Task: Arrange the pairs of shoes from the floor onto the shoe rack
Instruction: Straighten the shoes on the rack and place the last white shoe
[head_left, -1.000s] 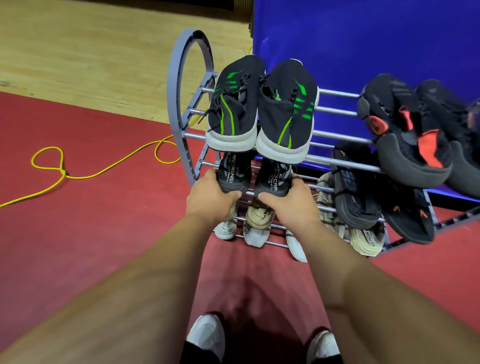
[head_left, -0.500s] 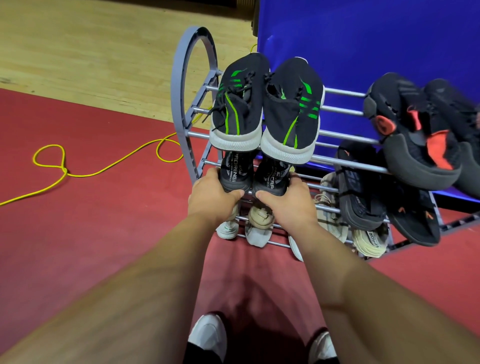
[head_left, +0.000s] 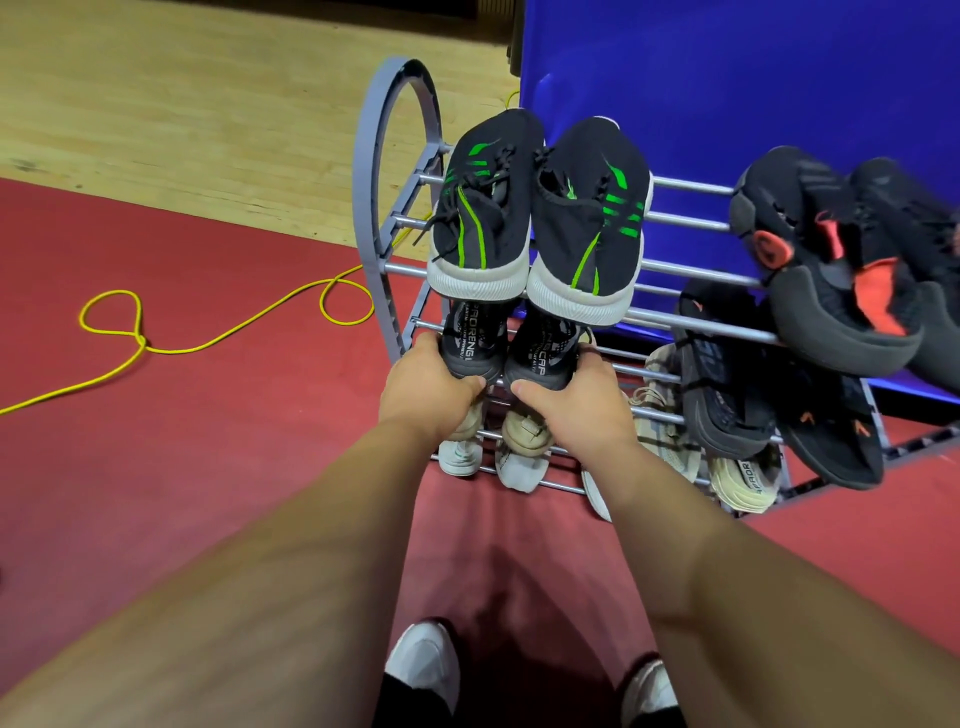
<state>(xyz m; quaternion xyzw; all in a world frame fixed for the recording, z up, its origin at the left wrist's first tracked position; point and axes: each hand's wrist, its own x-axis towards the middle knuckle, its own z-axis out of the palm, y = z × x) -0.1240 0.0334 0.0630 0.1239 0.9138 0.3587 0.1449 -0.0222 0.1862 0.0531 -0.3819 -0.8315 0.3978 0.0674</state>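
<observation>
2 black shoes (head_left: 475, 348) sit heel-first in my grip, toes running straight away from my fingers (head_left: 470, 385) onto the 2nd tier of the shoe rack (head_left: 366, 208). My left hand (head_left: 423, 387) is curled round 1 heel, my right hand (head_left: 576, 410) round the other, level, neither nearer. The green-striped pair (head_left: 485, 223) hangs just above my knuckles, so I reckon the push goes straight forward, underneath.

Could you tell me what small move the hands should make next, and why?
Probably slide the black shoes a little deeper onto the second shelf of the rack, then let go: the left hand and right hand each grip a heel at its front rail.
</observation>
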